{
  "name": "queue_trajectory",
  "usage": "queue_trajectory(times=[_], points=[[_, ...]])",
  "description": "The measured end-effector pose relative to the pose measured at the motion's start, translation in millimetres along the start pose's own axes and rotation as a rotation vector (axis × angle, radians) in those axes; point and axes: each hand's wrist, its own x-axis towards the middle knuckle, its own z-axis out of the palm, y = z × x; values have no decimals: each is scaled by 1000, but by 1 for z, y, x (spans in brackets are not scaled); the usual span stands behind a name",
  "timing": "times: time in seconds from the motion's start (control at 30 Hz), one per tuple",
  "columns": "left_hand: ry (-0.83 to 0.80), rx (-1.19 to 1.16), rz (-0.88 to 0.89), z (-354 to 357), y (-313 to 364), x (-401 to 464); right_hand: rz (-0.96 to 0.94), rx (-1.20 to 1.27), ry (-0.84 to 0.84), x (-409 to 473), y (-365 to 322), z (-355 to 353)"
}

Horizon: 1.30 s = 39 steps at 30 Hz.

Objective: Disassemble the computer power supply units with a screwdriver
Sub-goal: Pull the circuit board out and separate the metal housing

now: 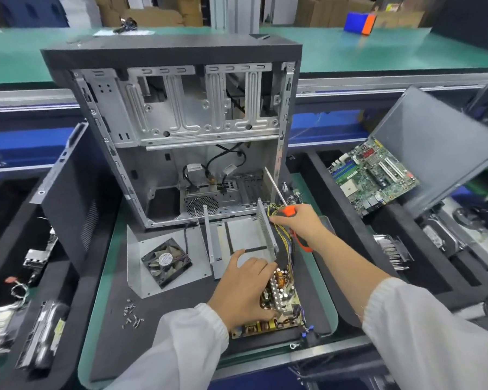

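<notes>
The power supply's yellow circuit board [285, 298] lies on the dark mat near the front edge, its coils and heat sinks exposed. My left hand [244, 288] rests on the board, fingers curled over its left side. The supply's open metal housing [243, 237] sits just behind it, empty. My right hand [299, 220] grips an orange-handled screwdriver [289, 211], shaft pointing up and left, and also pinches the bundle of yellow and black wires [283, 237] running from the board. The detached lid with its black fan [165, 261] lies to the left.
An empty computer case [178, 130] stands behind the housing. Several loose screws [131, 313] lie on the mat at front left. A dark side panel [74, 198] leans at left. A green motherboard [373, 175] rests in the right bin, with heat sinks [392, 250] nearby.
</notes>
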Motion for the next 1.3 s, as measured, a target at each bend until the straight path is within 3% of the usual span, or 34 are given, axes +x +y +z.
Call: queue_trajectory(times=[0.37, 0.47, 0.8, 1.0, 1.17, 1.23, 1.3], points=[[-17, -24, -25, 1, 2, 0, 83, -8, -91, -5, -9, 2], [-10, -13, -20, 2, 2, -1, 56, -23, -6, -4, -6, 3], [-2, -18, -14, 3, 4, 1, -296, -154, 321, -62, 3, 1], [5, -13, -27, 4, 4, 0, -626, -123, 344, -87, 13, 22], [22, -42, -36, 4, 4, 1, -695, -155, 379, -88, 13, 32], [-9, -218, -46, -1, 2, 0, -694, -181, 390, -86, 12, 31], [-43, -700, -159, -17, -5, 0, -695, -209, 377, -86, 14, 30]])
